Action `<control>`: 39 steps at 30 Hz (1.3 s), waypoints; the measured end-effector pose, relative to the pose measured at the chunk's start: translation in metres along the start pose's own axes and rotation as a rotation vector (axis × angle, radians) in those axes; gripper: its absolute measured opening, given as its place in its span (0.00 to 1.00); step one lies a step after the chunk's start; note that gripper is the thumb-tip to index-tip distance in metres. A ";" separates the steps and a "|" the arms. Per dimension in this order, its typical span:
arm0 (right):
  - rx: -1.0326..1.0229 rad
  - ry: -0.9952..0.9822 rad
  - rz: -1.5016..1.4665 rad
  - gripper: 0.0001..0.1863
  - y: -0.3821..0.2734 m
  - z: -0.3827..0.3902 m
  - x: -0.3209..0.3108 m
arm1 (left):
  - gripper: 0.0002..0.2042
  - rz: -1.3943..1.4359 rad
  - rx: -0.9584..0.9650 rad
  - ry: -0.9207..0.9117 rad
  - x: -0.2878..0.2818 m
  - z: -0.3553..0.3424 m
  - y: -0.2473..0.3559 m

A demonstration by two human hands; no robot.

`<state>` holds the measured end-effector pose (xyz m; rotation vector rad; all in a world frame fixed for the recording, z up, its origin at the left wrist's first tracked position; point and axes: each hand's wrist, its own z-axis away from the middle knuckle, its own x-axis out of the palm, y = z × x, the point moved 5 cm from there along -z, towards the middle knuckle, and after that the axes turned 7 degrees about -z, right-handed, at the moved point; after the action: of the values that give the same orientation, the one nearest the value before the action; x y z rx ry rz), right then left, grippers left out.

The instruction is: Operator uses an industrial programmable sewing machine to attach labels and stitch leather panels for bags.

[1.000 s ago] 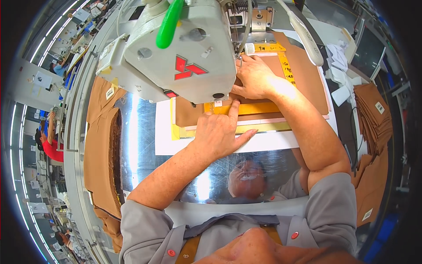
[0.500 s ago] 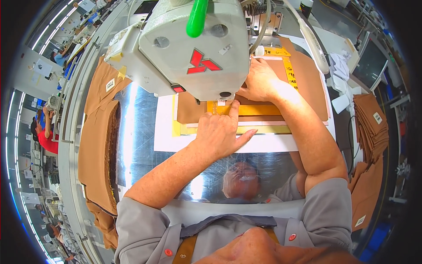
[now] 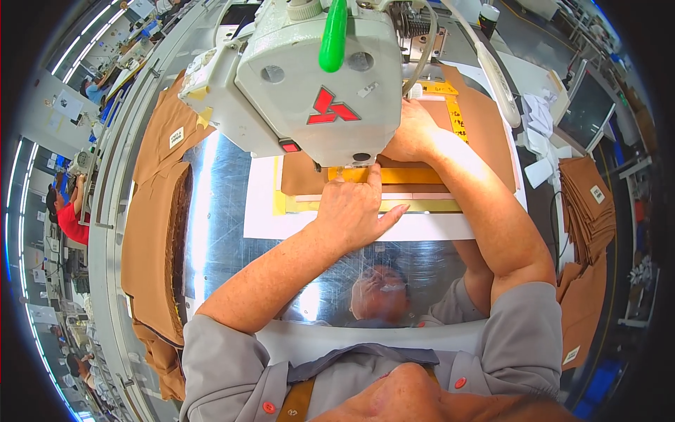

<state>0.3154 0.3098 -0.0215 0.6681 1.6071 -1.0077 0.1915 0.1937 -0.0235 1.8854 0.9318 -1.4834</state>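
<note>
Under the head of a large grey-white sewing machine [image 3: 320, 91] lies a piece of brown fabric [image 3: 485, 130], framed by yellow strips [image 3: 415, 176] with dark handwriting on one of them. My left hand [image 3: 351, 211] rests on the near yellow strip just below the machine head. Its index finger points forward and its thumb stands apart. On the far side of that strip my right hand [image 3: 413, 135] reaches over the fabric, close against the machine's right side. The machine head hides part of its fingers, so what they hold does not show.
A white sheet [image 3: 278, 228] lies beneath the work on a shiny metal table [image 3: 232, 260]. Stacked brown fabric [image 3: 151, 253] lines the left side, with more brown pieces [image 3: 587, 200] at the right. A green handle [image 3: 333, 39] juts from the machine. A co-worker in red [image 3: 72, 214] sits far left.
The view has shifted slightly, so the machine head appears a little lower and farther right. Both hands stay at nearly the same places on the work, with the right fingers a bit more hidden.
</note>
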 end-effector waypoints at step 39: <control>-0.110 -0.025 0.036 0.24 -0.031 0.051 -0.014 | 0.40 0.035 0.174 -0.051 -0.029 0.042 0.014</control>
<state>0.3182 0.2519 -0.0033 0.6055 1.6104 -0.8913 0.1741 0.1468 -0.0044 1.9647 0.7637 -1.6289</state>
